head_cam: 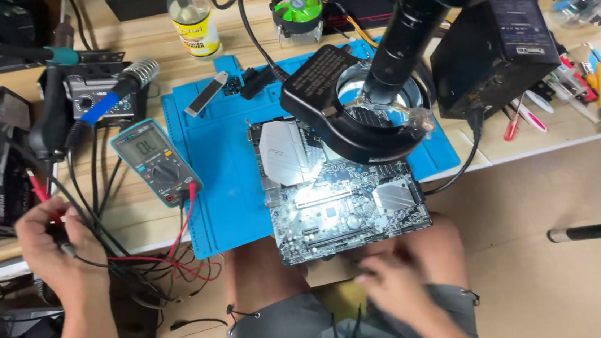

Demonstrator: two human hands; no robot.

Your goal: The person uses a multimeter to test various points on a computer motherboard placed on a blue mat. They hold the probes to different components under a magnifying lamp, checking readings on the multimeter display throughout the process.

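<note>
A person sits at a repair bench with one circuit board [342, 187] lying on one blue mat [225, 172].

A black microscope arm [404, 29] and its ring light [354, 113] hide the board's far edge. Left of the board sits one multimeter [157, 162], its leads tangled. The left hand [57, 245], further left of the board, closes around one red probe [40, 190] among the black cables. The right hand [390, 284], just below the board's near edge, is blurred; its grip cannot be told.
</note>
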